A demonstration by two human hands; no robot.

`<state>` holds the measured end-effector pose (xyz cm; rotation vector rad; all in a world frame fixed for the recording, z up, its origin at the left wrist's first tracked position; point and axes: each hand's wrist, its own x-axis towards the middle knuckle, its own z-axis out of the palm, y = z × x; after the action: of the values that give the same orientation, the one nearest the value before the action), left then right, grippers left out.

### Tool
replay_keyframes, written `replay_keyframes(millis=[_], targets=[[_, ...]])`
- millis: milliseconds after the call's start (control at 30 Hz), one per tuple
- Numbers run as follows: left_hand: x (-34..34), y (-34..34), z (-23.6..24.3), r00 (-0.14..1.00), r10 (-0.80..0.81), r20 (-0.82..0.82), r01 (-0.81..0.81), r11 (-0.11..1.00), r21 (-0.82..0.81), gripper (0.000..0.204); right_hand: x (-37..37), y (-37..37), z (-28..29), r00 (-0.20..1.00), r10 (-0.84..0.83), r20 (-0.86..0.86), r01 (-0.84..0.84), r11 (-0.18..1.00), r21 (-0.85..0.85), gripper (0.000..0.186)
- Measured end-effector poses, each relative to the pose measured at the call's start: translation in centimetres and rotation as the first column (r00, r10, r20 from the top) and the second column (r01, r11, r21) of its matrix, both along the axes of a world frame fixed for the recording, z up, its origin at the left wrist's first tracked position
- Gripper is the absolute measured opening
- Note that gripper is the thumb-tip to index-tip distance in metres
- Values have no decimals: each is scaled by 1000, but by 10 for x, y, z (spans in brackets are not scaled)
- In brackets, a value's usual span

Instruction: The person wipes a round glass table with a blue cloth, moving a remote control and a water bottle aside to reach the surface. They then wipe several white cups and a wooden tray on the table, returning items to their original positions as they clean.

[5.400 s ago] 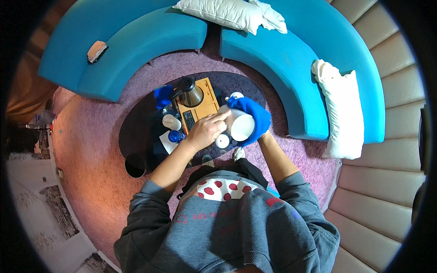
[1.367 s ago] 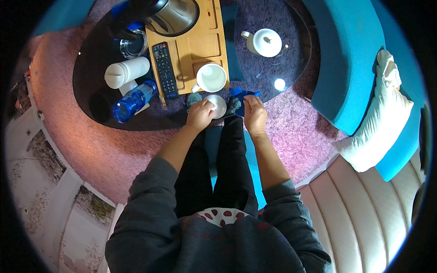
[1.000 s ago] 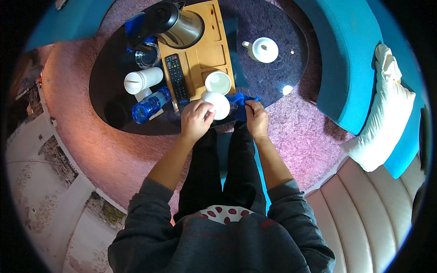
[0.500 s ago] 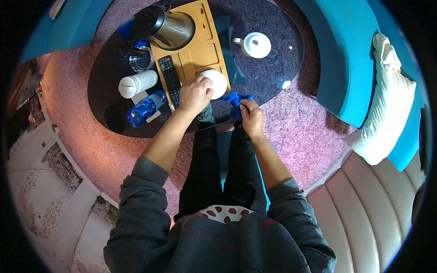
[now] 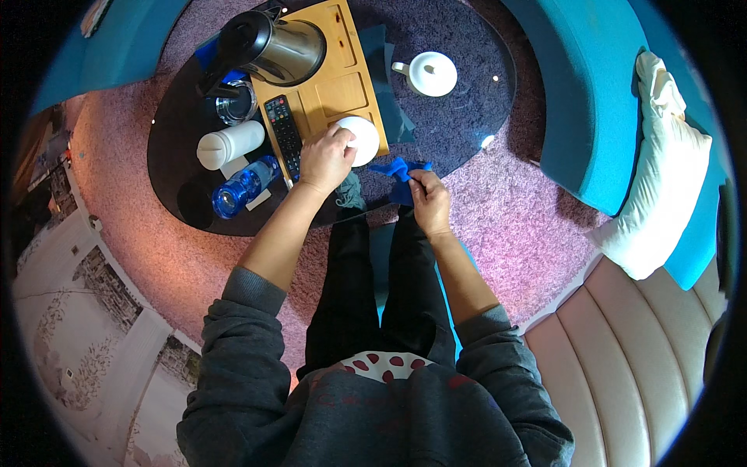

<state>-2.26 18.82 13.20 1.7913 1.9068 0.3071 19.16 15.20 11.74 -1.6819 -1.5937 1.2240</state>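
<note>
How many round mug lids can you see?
2: one lid tops the white mug on the right; the other lid is in the left hand, over the wooden tray's near corner.

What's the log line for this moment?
left hand: gripping lid over tray | right hand: holding blue cloth | kettle: on tray | mug: lidded, right of tray

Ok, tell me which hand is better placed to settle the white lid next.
The left hand, most likely: its fingers are on the white lid, over the near end of the wooden tray. The right hand grips the blue cloth, apart from the lid.
</note>
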Motion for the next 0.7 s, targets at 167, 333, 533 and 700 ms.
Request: replay_keyframes(millis=[167,333,533,700], targets=[[0,1,2,1000,-3,-11,3,1000,-4,20,2,0,0,1000,-7,-10,7,1000,-8,12],[4,1,8,999,36,12,-35,998,-52,23,4,5,0,1000,-12,-24,12,1000,11,10],[22,20,21,999,-27,24,23,988,156,23,9,12,-1,998,-41,-57,41,999,9,10],[67,71,8,978,-30,207,-18,974,227,22,16,19,0,996,-55,-64,55,998,8,9]])
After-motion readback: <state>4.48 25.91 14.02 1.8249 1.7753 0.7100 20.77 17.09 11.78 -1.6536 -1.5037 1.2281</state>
